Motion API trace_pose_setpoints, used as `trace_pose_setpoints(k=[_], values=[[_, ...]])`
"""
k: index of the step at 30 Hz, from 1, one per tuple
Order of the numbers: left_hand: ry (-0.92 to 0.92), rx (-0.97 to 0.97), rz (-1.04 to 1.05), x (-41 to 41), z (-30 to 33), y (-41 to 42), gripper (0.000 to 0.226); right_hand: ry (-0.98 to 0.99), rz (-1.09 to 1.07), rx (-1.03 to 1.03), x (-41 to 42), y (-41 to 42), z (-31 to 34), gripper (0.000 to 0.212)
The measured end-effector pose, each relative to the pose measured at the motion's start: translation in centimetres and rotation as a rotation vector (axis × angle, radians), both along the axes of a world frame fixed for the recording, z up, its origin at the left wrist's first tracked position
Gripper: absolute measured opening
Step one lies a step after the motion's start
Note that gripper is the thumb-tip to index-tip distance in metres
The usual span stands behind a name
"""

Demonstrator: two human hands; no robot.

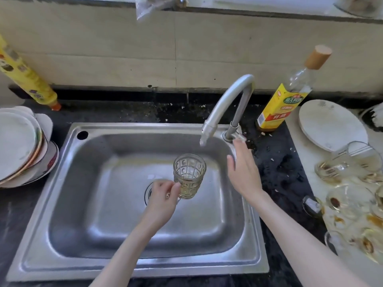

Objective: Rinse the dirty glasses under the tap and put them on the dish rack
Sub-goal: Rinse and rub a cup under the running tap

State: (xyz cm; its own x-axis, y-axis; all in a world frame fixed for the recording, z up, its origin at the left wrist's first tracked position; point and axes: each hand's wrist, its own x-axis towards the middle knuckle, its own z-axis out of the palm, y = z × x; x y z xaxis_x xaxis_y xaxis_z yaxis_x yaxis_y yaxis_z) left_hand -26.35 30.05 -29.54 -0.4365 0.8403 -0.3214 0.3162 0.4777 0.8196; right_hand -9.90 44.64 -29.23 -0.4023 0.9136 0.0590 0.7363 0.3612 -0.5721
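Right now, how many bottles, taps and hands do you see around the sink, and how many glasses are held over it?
Bottles: 2, the tall yellow bottle at left and the yellow-label bottle at right
Taps: 1, the tap
Hands: 2, left hand and right hand
Held glasses: 1, the glass
Total: 6

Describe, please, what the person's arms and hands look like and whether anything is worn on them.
Both forearms are bare, with no sleeves in view. The left hand has a small dark spot that may be a ring. The right hand shows no glove, watch or ring.
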Motion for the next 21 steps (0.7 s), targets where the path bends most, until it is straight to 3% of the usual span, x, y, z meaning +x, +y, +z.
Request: trace_pose_setpoints(k=[5,9,13,15,19,21], values=[[-0.043,0.063,-0.015,0.2,1.7,0.2,0.021,-0.150,0.026,0.045,0.0,-0.4,-1.5,0.055],[-0.095,-0.002,0.074,0.5,2.0,0.6,0.029,-0.287,0.081,0.075,0.3,-0.5,-1.6,0.057],[-0.143,0.006,0.165,0.5,1.4,1.2,0.037,-0.136,0.148,0.106,0.3,-2.1,-1.6,0.050],[-0.190,0.008,0.200,0.5,1.1,1.3,0.039,0.040,0.151,-0.130,0.0,-4.0,-1.6,0.045],[-0.371,-0.088,0.283,1.0,0.8,1.3,0.047,0.360,0.044,-1.049,-1.0,-6.0,-1.0,0.044],[-0.440,-0.170,0.333,0.9,0.2,1.4,0.046,0.471,-0.026,-1.293,-1.3,-6.0,-0.7,0.044]])
